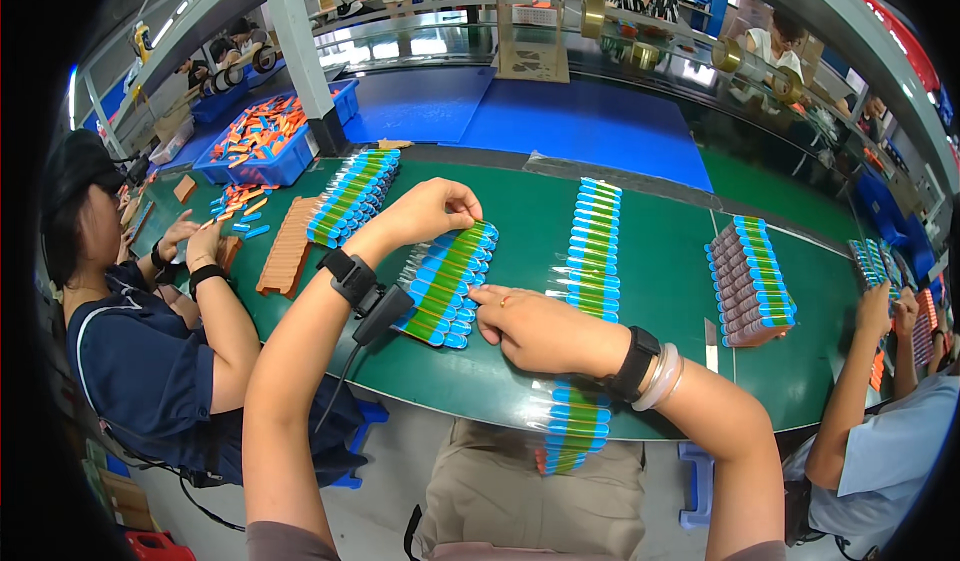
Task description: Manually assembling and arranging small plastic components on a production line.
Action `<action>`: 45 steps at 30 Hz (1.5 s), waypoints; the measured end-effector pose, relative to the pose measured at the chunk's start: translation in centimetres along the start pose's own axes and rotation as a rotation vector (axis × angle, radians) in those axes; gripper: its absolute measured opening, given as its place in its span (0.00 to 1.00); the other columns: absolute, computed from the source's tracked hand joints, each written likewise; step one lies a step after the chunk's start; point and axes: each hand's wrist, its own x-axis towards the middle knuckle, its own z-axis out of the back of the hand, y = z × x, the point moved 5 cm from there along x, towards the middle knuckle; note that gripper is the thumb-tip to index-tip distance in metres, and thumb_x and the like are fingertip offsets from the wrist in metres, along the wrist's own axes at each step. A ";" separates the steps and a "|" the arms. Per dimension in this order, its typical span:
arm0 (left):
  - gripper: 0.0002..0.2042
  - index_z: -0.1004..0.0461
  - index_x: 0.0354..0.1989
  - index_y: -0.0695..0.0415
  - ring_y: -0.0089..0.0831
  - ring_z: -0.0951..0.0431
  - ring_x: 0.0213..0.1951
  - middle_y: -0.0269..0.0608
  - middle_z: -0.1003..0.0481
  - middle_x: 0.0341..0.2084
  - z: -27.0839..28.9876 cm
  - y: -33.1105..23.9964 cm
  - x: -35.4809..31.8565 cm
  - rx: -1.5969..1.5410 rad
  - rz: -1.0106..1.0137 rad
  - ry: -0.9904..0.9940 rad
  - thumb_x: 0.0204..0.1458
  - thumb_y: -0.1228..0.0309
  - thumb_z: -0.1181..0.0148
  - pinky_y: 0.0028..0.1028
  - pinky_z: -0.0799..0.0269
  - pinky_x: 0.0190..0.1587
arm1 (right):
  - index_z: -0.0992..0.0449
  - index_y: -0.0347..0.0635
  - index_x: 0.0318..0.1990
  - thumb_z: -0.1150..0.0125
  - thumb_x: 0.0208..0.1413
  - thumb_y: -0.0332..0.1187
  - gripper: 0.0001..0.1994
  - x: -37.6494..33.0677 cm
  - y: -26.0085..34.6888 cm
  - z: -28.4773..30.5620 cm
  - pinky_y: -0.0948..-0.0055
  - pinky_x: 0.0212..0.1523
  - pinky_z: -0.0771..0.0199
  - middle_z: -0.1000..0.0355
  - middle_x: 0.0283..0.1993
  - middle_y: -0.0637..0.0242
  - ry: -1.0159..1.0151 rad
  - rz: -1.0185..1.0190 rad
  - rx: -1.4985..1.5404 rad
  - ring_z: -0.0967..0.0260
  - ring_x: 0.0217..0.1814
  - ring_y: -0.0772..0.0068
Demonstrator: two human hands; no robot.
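Note:
A stack of flat blue-and-green sticks with rounded ends [445, 279], with clear wrapping at its left side, lies fanned on the green table before me. At its far end is my left hand [430, 211], thumb and fingertips pinched together; whatever they hold is too small to tell. My right hand [530, 329] rests at the stack's right edge, index finger stretched against it and thumb apart; its other fingers are partly hidden. Just right of the stack runs a long row of similar sticks [595, 241]. Another bunch [575, 423] lies at the near table edge, below my right wrist.
More stacks stand at far left [355, 196] and right [755, 276]. An orange-brown ridged block [290, 246] lies left. A blue bin [275, 169] holds orange and blue pieces. Co-workers sit close on both sides. A metal post [300, 51] rises beyond the table.

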 end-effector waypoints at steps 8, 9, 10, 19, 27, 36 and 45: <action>0.24 0.31 0.54 0.53 0.46 0.29 0.49 0.53 0.30 0.46 0.0 0.5 -2.4 0.408 0.022 -0.291 0.49 0.63 0.32 0.40 0.31 0.53 | 0.32 0.40 0.36 0.52 0.50 0.20 0.07 0.2 0.3 0.4 0.56 0.67 0.41 0.37 0.63 0.36 0.034 0.022 0.070 0.49 0.74 0.44; 0.27 0.35 0.58 0.56 0.46 0.29 0.51 0.57 0.31 0.47 0.9 0.7 -3.1 0.346 0.068 -0.322 0.54 0.57 0.36 0.40 0.32 0.53 | 0.30 0.40 0.39 0.51 0.51 0.21 0.09 0.1 0.2 0.7 0.57 0.65 0.39 0.37 0.64 0.38 0.055 0.012 0.144 0.50 0.75 0.46; 0.27 0.35 0.57 0.60 0.46 0.26 0.49 0.58 0.29 0.45 1.7 1.2 -3.9 0.354 0.130 -0.304 0.55 0.55 0.39 0.40 0.30 0.51 | 0.29 0.41 0.42 0.50 0.51 0.22 0.11 0.0 0.2 0.9 0.59 0.63 0.37 0.38 0.65 0.40 0.075 0.002 0.224 0.51 0.76 0.47; 0.25 0.38 0.52 0.73 0.37 0.19 0.21 0.55 0.22 0.26 -0.1 -1.0 -11.8 0.426 0.612 0.218 0.57 0.61 0.48 0.32 0.24 0.30 | 0.22 0.34 0.39 0.47 0.55 0.31 0.11 0.6 -1.3 1.8 0.57 0.48 0.27 0.26 0.42 0.44 0.029 -0.367 -0.117 0.28 0.48 0.45; 0.21 0.38 0.47 0.73 0.37 0.19 0.20 0.54 0.23 0.25 -1.2 -1.2 -10.9 0.217 0.535 0.104 0.55 0.66 0.45 0.32 0.24 0.27 | 0.22 0.28 0.36 0.50 0.55 0.34 0.15 3.8 -0.1 0.7 0.53 0.46 0.26 0.24 0.37 0.40 0.101 -0.361 0.000 0.25 0.43 0.41; 0.21 0.35 0.47 0.64 0.47 0.19 0.32 0.51 0.23 0.29 -2.7 -1.9 -8.8 1.084 0.265 -0.085 0.51 0.64 0.38 0.40 0.23 0.33 | 0.24 0.32 0.33 0.49 0.55 0.34 0.13 4.7 -2.6 0.5 0.56 0.41 0.26 0.24 0.32 0.46 -0.020 -0.328 0.007 0.24 0.37 0.48; 0.28 0.31 0.57 0.52 0.45 0.30 0.48 0.47 0.32 0.44 -3.5 -6.7 -13.3 0.728 -0.240 0.046 0.45 0.71 0.33 0.41 0.32 0.51 | 0.24 0.32 0.31 0.47 0.58 0.32 0.11 -13.5 4.2 11.2 0.52 0.39 0.28 0.25 0.31 0.46 -0.318 -0.601 -0.173 0.26 0.36 0.44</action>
